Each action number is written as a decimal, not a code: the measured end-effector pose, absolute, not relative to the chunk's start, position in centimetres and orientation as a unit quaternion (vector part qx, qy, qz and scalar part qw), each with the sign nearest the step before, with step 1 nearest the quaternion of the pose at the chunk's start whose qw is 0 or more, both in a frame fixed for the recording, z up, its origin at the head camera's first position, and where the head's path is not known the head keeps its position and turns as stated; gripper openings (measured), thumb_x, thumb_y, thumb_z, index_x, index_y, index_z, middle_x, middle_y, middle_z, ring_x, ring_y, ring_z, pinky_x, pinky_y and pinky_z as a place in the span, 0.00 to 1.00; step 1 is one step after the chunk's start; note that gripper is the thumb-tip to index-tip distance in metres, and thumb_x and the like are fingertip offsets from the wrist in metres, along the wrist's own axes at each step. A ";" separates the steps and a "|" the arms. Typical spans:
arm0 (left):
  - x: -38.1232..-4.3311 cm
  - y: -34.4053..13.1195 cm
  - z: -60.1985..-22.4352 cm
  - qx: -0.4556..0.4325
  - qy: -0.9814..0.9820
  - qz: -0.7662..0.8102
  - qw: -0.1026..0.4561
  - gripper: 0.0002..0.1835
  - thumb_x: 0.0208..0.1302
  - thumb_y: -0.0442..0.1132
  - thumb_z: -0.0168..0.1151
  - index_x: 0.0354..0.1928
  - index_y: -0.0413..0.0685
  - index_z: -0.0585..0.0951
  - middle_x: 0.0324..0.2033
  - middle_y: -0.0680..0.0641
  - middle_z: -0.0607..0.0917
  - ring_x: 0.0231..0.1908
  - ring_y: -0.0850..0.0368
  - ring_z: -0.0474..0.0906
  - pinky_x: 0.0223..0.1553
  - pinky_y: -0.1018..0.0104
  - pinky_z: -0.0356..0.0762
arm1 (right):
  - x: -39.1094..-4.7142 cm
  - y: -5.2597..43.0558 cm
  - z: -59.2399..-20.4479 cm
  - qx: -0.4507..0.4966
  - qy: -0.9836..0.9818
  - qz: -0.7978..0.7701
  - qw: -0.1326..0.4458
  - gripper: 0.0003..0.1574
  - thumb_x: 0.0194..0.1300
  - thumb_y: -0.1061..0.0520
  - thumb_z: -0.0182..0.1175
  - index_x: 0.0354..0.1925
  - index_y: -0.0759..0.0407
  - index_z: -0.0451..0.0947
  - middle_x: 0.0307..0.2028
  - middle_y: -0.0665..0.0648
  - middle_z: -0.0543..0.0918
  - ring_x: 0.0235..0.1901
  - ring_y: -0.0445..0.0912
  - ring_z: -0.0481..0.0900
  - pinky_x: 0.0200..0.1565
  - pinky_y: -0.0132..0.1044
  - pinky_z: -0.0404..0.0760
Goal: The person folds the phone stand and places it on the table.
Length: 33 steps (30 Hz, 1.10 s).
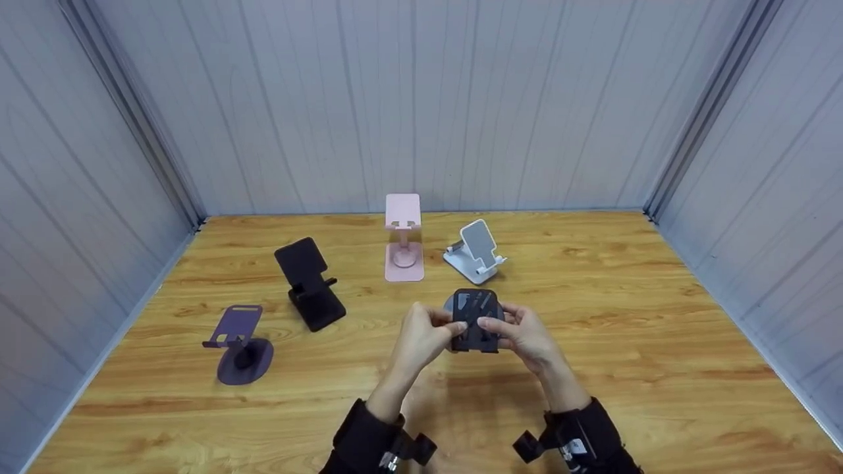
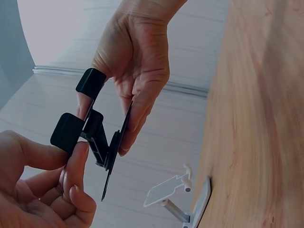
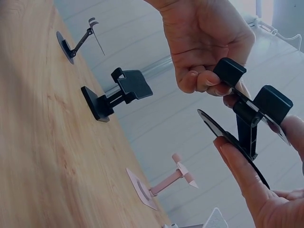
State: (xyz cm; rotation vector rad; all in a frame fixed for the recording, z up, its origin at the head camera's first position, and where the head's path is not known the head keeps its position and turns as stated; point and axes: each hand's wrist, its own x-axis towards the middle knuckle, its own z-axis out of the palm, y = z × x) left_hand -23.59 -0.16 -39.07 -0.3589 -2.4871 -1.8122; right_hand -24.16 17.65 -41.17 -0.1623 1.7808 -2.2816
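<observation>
Both hands hold a black phone stand (image 1: pixel 475 309) above the table. Its slotted plate faces up, over a round base disc (image 3: pixel 237 145). A short hinged arm (image 2: pixel 98 142) joins the two, standing partly unfolded. My left hand (image 1: pixel 425 336) pinches the stand's left side, thumb on the plate, fingers on the disc in the left wrist view. My right hand (image 1: pixel 527 336) grips the right side, thumb on the plate, fingers flat along the disc in the right wrist view. Two black lips (image 2: pixel 66 132) stick out from the plate's edge.
Beyond the hands stand a white phone stand (image 1: pixel 479 253) and a pink one (image 1: pixel 404 253). To the left are a black stand (image 1: pixel 309 286) and a purple one (image 1: pixel 244 355). Panelled walls (image 1: pixel 421 105) enclose the wooden table (image 1: pixel 658 368) at the back and sides.
</observation>
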 end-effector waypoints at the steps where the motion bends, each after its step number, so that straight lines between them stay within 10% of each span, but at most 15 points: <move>1: -23.6 -0.2 -39.0 -0.114 -0.804 -0.584 0.023 0.05 0.46 0.31 0.65 0.20 0.35 0.81 0.15 0.48 0.80 0.15 0.63 0.71 0.17 0.71 0.73 | -24.2 17.6 -41.1 -0.054 0.610 -0.781 0.120 0.35 0.55 0.66 0.59 0.56 0.79 0.57 0.38 0.65 0.80 0.38 0.53 0.80 0.40 0.44 0.78; 33: -24.2 0.2 -41.5 -0.144 -0.813 -0.557 0.090 0.13 0.51 0.44 0.65 0.18 0.43 0.82 0.11 0.52 0.77 0.10 0.66 0.69 0.12 0.72 0.70 | -24.8 19.1 -41.5 -0.012 0.617 -0.782 0.083 0.33 0.55 0.67 0.59 0.54 0.82 0.57 0.35 0.64 0.80 0.34 0.50 0.80 0.40 0.40 0.78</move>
